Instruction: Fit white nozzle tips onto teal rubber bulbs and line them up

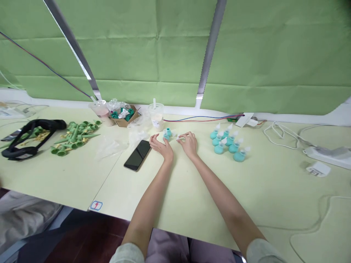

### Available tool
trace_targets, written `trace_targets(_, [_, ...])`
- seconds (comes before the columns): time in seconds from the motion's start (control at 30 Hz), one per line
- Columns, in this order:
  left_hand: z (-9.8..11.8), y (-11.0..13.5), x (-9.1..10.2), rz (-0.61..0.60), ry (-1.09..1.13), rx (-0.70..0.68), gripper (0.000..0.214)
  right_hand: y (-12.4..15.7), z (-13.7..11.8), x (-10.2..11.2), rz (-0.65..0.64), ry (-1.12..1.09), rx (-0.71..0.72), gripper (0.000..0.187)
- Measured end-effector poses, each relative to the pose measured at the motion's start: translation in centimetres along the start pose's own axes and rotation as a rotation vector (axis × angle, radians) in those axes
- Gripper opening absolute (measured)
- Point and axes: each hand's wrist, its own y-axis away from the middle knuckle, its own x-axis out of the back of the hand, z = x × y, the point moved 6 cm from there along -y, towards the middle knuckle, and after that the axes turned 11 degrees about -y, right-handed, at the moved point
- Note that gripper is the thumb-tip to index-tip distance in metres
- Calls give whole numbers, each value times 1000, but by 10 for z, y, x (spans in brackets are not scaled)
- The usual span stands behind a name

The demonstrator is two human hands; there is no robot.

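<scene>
My left hand (162,145) rests on the pale table (192,190) with its fingers curled towards a small teal bulb (168,133) that lies just past the fingertips. My right hand (188,143) lies a little to the right, fingers bent around a small clear nozzle piece (179,137). Whether the right hand grips that piece is hard to make out. Right of my right hand stands a group of several teal bulbs with clear tips (229,142).
A black phone (137,155) lies left of my left hand. Two plastic cups (156,116) and a small cardboard box (124,116) stand at the back. Green cone parts (74,137) and a black strap (27,137) lie far left. A power strip (326,153) with white cables sits right.
</scene>
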Motion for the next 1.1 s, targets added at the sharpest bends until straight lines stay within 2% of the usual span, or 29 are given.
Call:
trace_targets(0.23, [-8,1,-18,-141,-121,78,44,-1,4,-3,-27,75,-36,10])
trace_targets(0.43, [-15,-1,-36,-331,-191,58,52,1,-3,5,34,19,-2,12])
trace_targets(0.53, [-16,-5,-33,-327,-203,52,47,5,-13,11,59,-8,77,12])
trace_targets(0.63, [-16,-8,-24,-269,-255,46,29,9,-23,13,39,-10,158,17])
trace_targets(0.7, [-11,-7,-18,-218,-258,-27,22,12,-28,14,25,-4,218,21])
trace_targets(0.77, [-1,-3,-13,-174,-205,-166,24,16,-34,14,26,8,287,26])
trace_targets(0.87, [13,7,-9,-185,-153,-353,29,21,-41,13,6,37,378,30])
trace_targets(0.97, [18,12,-8,-223,-224,-397,32,22,-42,11,-25,54,390,29])
trace_targets(1.1, [24,15,-6,-255,-290,-445,29,19,-36,16,38,31,318,27])
